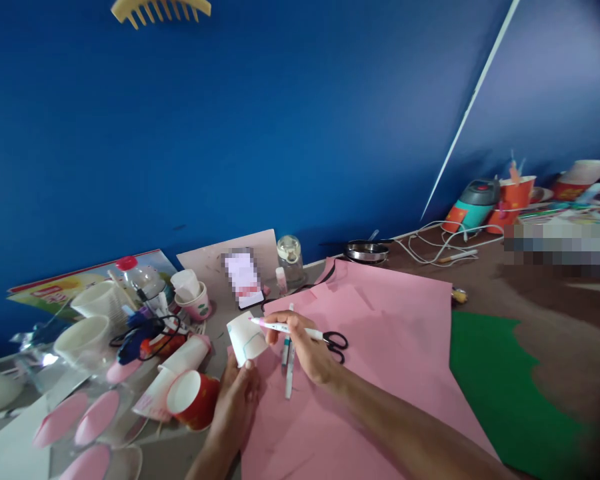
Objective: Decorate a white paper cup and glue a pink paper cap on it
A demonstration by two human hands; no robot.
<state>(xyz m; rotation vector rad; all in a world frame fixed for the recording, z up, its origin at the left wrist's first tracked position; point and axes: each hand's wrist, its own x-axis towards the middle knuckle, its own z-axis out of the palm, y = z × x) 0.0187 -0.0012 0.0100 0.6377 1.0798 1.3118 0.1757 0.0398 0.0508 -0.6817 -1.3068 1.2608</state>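
Observation:
My left hand (239, 390) is closed on a small white paper cup (247, 337), tilted, with a thin blue line drawn on its side. In my right hand (307, 347) is a pink-tipped white marker (280, 326), its tip at the cup's upper part; whether it touches I cannot tell. Below the right hand, another marker (289, 377) and a teal-marked pen (285, 351) lie on pink paper (400, 333). Black-handled scissors (336, 343) rest just right of the right hand, their blades hidden. A red paper cup (194, 399) stands left of my left hand.
A phone (243, 277) leans against a board at the back, beside a glass jar (291, 259). Cups, a bottle (139, 280) and pink cones (97, 418) crowd the left. Green paper (510, 387) lies right; a white cable (425, 250) and metal pan (367, 251) are behind.

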